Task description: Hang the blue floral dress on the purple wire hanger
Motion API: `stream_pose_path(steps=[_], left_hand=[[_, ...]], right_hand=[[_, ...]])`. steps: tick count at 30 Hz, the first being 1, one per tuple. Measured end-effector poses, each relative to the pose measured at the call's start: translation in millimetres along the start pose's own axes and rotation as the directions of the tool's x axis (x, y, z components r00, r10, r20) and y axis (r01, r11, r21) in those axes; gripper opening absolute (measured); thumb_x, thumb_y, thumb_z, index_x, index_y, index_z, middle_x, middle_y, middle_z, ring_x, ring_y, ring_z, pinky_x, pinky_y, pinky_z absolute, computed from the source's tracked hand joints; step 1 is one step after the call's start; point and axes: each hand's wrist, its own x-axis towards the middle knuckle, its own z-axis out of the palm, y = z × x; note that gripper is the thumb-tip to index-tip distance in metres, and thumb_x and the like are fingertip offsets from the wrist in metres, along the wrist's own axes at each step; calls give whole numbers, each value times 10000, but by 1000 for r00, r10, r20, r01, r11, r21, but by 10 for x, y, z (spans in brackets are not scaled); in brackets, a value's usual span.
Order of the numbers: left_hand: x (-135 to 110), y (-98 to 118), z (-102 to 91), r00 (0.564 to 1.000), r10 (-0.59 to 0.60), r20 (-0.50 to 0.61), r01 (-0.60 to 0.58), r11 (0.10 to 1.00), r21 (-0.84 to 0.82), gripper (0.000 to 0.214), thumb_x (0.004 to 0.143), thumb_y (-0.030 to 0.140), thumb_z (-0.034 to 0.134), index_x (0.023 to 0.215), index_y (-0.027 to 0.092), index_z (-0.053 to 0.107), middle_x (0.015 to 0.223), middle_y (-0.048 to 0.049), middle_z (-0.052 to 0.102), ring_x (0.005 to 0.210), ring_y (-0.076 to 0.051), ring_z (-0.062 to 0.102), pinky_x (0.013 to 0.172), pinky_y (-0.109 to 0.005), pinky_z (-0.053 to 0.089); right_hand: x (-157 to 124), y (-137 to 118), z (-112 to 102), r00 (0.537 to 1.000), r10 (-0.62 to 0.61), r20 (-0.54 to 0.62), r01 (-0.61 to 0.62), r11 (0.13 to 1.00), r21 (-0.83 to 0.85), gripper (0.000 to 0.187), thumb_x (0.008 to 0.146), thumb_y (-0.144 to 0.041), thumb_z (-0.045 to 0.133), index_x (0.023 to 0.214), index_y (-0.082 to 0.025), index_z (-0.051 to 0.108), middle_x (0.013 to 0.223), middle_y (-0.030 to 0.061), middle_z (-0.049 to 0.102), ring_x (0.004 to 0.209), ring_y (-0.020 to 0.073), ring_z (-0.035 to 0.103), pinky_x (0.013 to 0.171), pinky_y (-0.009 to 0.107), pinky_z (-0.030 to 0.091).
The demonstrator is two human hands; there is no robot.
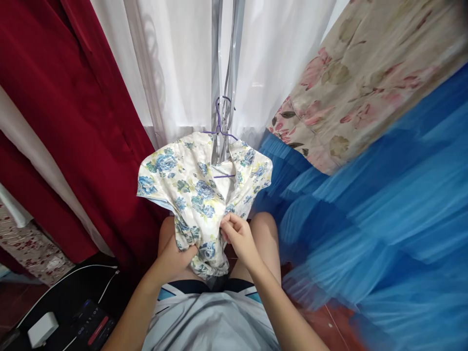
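A white blouse with blue flowers (190,180) hangs on a purple hanger (220,122) in front of me, hooked to a metal stand. My left hand (175,256) grips the blouse's lower hem from beneath, fingers closed on the cloth. My right hand (236,234) pinches the front edge of the blouse near its middle. Both hands are over my bare knees.
White curtains (175,63) hang behind, a dark red curtain (73,122) at left. A blue tulle dress (383,219) and a floral fabric (365,73) fill the right. A black bag with a white charger (43,329) and cable lies at lower left.
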Motion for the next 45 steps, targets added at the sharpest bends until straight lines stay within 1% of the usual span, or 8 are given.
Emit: stream_pose_path(steps=[6,10,16,20,31,36,42,45], left_hand=[[427,-512,-272,934,-120,-337,55,979,-196,481,662,235,705,1117,152,576,1134,-114,657,1070,-280,631,929,-400,502],[467,-642,-142,651,239,-721,-260,962,84,525,724,218,698,1199,212,476,1277,-116,518,1178,-242,528,981,-381,445],[174,-505,425,921,390,-5,-378,896,231,231,872,194,548,1103,202,565,1105,-90,615,1072,-227,587,960,-362,456],[98,-585,661,970,230,-77,-218,965,143,73,922,234,515,963,197,563,891,-38,655,854,-182,624,793,-283,482],[287,-516,368,944,320,86,-328,865,380,100,894,191,523,803,216,557,794,-40,614,746,-193,620,696,-289,486],[376,-457,330,940,309,143,-340,854,394,76,890,226,556,831,211,601,812,-46,652,758,-199,641,714,-301,505],[1060,454,60,781,609,-139,-534,766,358,389,958,279,509,1340,212,507,892,-38,647,810,-160,628,814,-299,502],[1466,901,-2,757,653,35,-605,678,417,260,963,302,507,1173,212,629,840,-22,659,738,-140,630,710,-252,493]], right_hand=[[-126,76,-151,995,88,-50,-80,987,139,298,835,-356,628,645,-196,463,465,-74,395,431,69,262,451,240,161],[-152,192,-133,984,179,-23,-172,969,176,336,799,-390,672,630,-197,455,438,-72,426,397,58,247,427,230,139],[-190,261,19,986,167,-1,-165,976,139,340,822,-442,659,655,-198,491,404,-67,463,350,63,281,392,222,185],[-217,173,45,989,146,-8,-145,986,85,337,807,-439,687,658,-187,521,395,-60,475,343,66,326,395,220,206],[1261,-1027,69,983,-150,-102,161,982,103,392,835,-317,391,595,-47,540,415,-106,429,343,-47,339,449,141,174],[1361,-1242,132,975,-196,-108,209,970,122,477,841,-312,213,668,-8,537,469,-127,398,364,-76,369,490,136,175],[1151,-1130,75,964,-244,-109,255,963,92,233,766,-297,677,658,-189,500,421,-66,485,378,72,371,383,195,254],[1148,-1137,30,948,-313,-49,313,950,-13,239,811,-301,645,662,-198,489,448,-47,509,401,83,384,427,217,286]])
